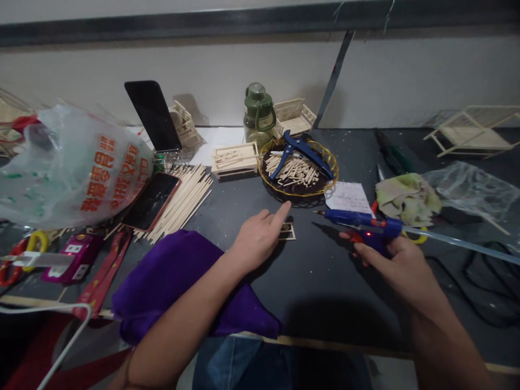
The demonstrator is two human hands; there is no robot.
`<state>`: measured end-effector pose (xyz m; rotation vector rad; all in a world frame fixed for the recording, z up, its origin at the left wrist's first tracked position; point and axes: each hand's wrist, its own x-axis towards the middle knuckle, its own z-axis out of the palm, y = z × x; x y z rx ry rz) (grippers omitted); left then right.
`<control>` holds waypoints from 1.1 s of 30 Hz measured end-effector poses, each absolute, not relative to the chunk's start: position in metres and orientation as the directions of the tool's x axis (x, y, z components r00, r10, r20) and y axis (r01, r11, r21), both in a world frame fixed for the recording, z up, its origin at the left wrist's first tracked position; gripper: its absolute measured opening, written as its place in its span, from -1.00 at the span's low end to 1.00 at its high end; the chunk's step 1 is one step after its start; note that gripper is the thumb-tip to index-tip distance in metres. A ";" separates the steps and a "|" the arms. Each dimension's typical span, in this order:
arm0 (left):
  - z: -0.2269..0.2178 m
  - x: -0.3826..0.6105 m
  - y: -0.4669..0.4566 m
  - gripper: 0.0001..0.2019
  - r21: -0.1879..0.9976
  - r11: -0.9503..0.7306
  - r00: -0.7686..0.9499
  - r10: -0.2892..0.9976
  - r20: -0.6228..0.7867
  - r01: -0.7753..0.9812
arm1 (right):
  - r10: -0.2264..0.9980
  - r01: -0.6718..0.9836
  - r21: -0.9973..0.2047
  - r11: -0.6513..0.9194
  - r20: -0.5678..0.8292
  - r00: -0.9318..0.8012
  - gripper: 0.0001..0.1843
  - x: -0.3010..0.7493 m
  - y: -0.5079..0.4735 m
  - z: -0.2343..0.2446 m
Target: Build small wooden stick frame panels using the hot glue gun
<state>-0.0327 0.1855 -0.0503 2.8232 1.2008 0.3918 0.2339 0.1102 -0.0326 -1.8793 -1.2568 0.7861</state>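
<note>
My right hand is closed around a blue glue gun whose nozzle points left over the dark table; a clear glue stick juts out behind it to the right. My left hand rests on the table with its index finger stretched out and the other fingers curled, pressing on a small frame of wooden sticks. The gun's tip hangs a little to the right of that frame.
A yellow wire basket holds cut sticks and blue cutters. Long sticks, two phones, a plastic bag, scissors, purple cloth, a green bottle, stick models and black cables crowd the table.
</note>
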 end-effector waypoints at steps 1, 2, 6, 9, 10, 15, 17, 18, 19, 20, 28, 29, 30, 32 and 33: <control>-0.050 -0.033 0.185 -0.37 0.147 -0.697 0.668 0.715 0.205 0.702 | 0.957 0.482 -0.844 -0.238 -0.118 0.265 -0.59 0.233 0.109 -0.034; -0.049 -0.033 0.185 -0.37 0.151 -0.696 0.668 0.717 0.200 0.702 | 0.968 0.464 -0.856 -0.230 -0.151 0.201 -0.57 0.233 0.108 -0.036; -0.048 -0.033 0.185 -0.38 0.167 -0.695 0.669 0.719 0.189 0.700 | 0.974 0.540 -0.812 -0.223 -0.168 0.150 -0.54 0.234 0.106 -0.043; -0.048 -0.033 0.185 -0.38 0.174 -0.701 0.675 0.713 0.188 0.692 | 0.973 0.617 -0.752 -0.232 -0.167 0.162 -0.51 0.234 0.105 -0.049; -0.048 -0.033 0.185 -0.38 0.174 -0.702 0.675 0.712 0.191 0.691 | 0.974 0.633 -0.741 -0.226 -0.164 0.156 -0.51 0.233 0.105 -0.050; -0.049 -0.033 0.186 -0.38 0.161 -0.708 0.675 0.706 0.215 0.688 | 0.983 0.695 -0.696 -0.182 -0.122 0.135 -0.55 0.230 0.103 -0.050; -0.050 -0.033 0.186 -0.39 0.151 -0.711 0.677 0.702 0.223 0.687 | 0.986 0.723 -0.670 -0.166 -0.102 0.132 -0.54 0.228 0.102 -0.049; -0.050 -0.033 0.186 -0.39 0.144 -0.712 0.677 0.700 0.228 0.688 | 0.987 0.736 -0.657 -0.161 -0.096 0.130 -0.54 0.228 0.102 -0.049; -0.050 -0.033 0.186 -0.39 0.138 -0.713 0.677 0.698 0.232 0.688 | 0.987 0.747 -0.645 -0.159 -0.092 0.131 -0.53 0.227 0.102 -0.050; -0.051 -0.033 0.186 -0.39 0.133 -0.713 0.678 0.697 0.234 0.688 | 0.987 0.756 -0.635 -0.159 -0.092 0.131 -0.52 0.227 0.103 -0.050; -0.050 -0.033 0.186 -0.38 0.134 -0.710 0.680 0.702 0.211 0.691 | 0.988 0.776 -0.612 -0.152 -0.105 0.111 -0.51 0.227 0.102 -0.052; -0.049 -0.033 0.186 -0.38 0.137 -0.708 0.679 0.705 0.206 0.693 | 0.989 0.778 -0.610 -0.149 -0.104 0.107 -0.52 0.227 0.103 -0.052; -0.049 -0.033 0.186 -0.38 0.141 -0.705 0.677 0.708 0.202 0.695 | 0.989 0.779 -0.610 -0.145 -0.104 0.103 -0.52 0.227 0.103 -0.052; -0.048 -0.033 0.186 -0.38 0.149 -0.701 0.674 0.712 0.196 0.698 | 0.990 0.779 -0.612 -0.139 -0.102 0.096 -0.54 0.225 0.104 -0.052; -0.048 -0.033 0.186 -0.38 0.151 -0.700 0.673 0.714 0.195 0.698 | 0.990 0.779 -0.612 -0.138 -0.101 0.095 -0.54 0.225 0.104 -0.051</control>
